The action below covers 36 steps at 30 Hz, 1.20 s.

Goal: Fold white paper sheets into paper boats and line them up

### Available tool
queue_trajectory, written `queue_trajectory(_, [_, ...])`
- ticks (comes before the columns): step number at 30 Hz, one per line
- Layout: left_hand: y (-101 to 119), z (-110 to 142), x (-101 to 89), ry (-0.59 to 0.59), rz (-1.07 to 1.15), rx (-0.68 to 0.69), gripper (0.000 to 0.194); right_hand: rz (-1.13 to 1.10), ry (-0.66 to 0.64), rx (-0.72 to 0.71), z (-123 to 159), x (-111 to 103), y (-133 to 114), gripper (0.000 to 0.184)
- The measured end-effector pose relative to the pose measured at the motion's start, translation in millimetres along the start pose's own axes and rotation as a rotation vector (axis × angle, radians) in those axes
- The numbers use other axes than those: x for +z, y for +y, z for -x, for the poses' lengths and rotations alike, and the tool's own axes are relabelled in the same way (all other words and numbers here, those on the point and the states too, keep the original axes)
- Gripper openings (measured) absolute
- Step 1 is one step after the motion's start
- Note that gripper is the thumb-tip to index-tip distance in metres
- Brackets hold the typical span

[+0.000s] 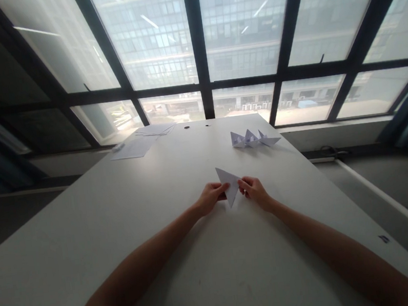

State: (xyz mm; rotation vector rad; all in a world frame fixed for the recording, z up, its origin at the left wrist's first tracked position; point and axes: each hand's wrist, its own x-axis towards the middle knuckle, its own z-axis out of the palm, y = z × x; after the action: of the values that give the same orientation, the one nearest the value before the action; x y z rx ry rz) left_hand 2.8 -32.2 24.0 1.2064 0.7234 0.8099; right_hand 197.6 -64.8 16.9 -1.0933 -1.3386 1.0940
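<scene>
A folded piece of white paper (231, 183), pointed at its corners, is held up just above the white table (150, 198). My left hand (211, 197) pinches its left side, thumb lying across the front face. At the right corner, the fingers of my right hand (254, 191) are closed on the paper's edge. The far side of the paper and some of my left fingertips are hidden behind it. Beyond my right hand, several folded paper boats (251, 139) stand in a row on the table.
Sheets of white paper (133, 148) lie at the far left of the table, some overlapping. Two small dark round spots (187, 127) sit near the far edge. A dark-framed window (196, 41) rises behind the table, and a dark mark (384, 239) shows near the right edge.
</scene>
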Motion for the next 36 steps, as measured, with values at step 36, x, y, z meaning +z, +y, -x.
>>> queue_trajectory(36, [8, 4, 3.6, -0.008, -0.129, -0.039, 0.045, 0.045, -0.013, -0.057, 0, 0, 11, 0.042])
